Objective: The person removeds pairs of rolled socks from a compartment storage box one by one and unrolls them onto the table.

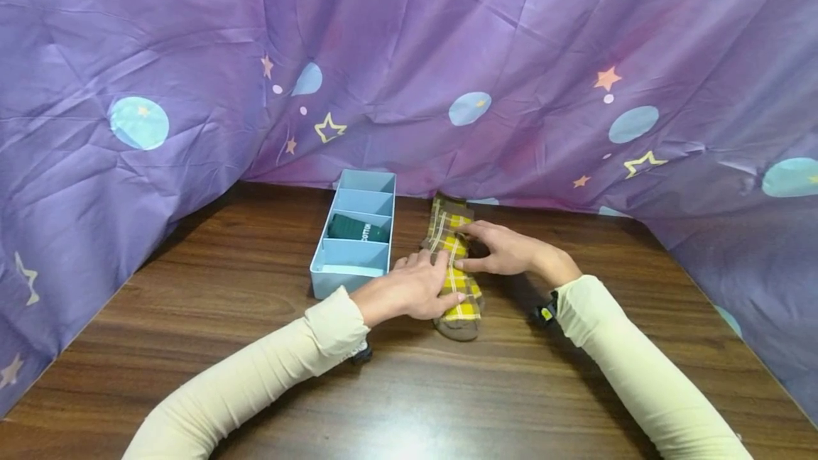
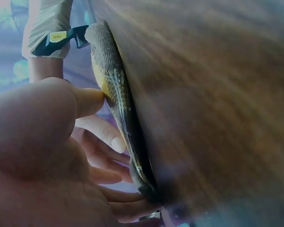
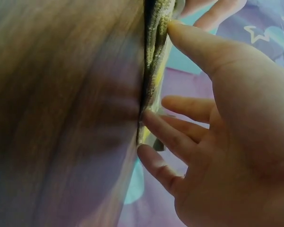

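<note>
Yellow-and-brown plaid socks [image 1: 459,312] lie flat on the table in the head view, layered on each other, with the brown toe towards me. My left hand [image 1: 418,286] rests across their left side, its thumb on the yellow plaid. At the upper right edge, my right hand [image 1: 505,248] touches them with spread fingertips. In the left wrist view the socks [image 2: 114,85] appear edge-on, the thumb against their top. The right wrist view shows the fabric layers of the socks [image 3: 156,56] with the fingertips right along their edge.
A light blue divided box [image 1: 351,259] stands just left of the socks. One of its compartments holds a folded dark green fabric item [image 1: 348,228] with white lettering. A purple curtain [image 1: 396,55] with stars and planets hangs behind the wooden table [image 1: 287,389].
</note>
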A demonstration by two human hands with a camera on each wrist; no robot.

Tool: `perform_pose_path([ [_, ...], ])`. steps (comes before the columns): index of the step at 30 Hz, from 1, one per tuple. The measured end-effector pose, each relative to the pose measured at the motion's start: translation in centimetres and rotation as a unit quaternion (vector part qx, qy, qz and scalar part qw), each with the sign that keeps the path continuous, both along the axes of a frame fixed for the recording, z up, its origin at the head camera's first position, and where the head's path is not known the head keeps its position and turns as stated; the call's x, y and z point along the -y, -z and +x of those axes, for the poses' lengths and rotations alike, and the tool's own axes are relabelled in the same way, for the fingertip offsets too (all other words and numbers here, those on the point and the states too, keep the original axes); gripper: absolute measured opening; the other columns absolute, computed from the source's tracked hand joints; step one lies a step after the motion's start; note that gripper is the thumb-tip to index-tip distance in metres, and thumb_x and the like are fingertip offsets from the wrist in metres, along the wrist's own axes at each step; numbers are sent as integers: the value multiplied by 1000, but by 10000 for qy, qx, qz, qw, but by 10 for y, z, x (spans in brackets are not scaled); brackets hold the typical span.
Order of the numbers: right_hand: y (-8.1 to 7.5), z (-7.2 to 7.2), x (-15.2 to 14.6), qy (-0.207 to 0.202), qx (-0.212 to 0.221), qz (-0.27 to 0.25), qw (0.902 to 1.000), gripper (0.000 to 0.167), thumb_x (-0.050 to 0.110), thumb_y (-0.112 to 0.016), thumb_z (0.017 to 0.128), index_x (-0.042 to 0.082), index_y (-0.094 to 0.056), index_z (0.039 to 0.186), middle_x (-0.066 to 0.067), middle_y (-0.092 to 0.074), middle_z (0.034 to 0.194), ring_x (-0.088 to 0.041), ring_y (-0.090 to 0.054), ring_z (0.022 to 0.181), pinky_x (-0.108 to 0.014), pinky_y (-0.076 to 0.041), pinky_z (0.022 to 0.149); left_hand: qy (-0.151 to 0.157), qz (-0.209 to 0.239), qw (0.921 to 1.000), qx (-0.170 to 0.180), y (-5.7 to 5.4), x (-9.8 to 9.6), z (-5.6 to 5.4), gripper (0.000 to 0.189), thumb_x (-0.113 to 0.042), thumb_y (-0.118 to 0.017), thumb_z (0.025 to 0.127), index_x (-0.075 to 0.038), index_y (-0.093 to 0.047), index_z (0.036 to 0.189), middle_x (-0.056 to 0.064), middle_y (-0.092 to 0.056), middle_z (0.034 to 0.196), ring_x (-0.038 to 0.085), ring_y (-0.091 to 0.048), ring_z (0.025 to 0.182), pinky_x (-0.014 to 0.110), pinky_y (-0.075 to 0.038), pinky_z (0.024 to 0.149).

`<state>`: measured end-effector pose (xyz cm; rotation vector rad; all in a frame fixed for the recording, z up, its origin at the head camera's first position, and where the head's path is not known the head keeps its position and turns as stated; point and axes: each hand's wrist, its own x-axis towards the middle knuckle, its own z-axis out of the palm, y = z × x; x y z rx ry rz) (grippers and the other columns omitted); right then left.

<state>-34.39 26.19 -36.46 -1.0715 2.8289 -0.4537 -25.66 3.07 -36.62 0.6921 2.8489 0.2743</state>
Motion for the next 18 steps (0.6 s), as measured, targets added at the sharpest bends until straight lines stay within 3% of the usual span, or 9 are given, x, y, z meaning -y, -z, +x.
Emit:
perform_pose_path([
  [4,0,-1,-1,19,19,102,9999,76,40,-78,100,-5,-52,155,-27,-58,154,-44,-55,145,-61,-43,123,-30,-54,10000,-21,2,0,-2,88,-68,-50,106,-11,-24,168,26,-42,165,40,-42,152,51,-36,129],
  [9,-1,2,2,85,45,250,9996,78,43,-78,99,-2,-50,158,-26,-52,161,-45,-49,151,-62,-39,125,-65,-204,9996,180,4,-1,-3,92,-67,-46,108,-10,-14,173,29,-21,177,42,-25,165,50,-23,136],
  [18,0,2,-5,134,130,262,9995,82,42,-80,98,-2,-48,159,-25,-50,163,-44,-47,152,-62,-38,126,-12,-368,9993,77,1,-2,3,92,-69,-43,108,-11,-13,173,30,-28,174,41,-32,163,51,-30,134],
])
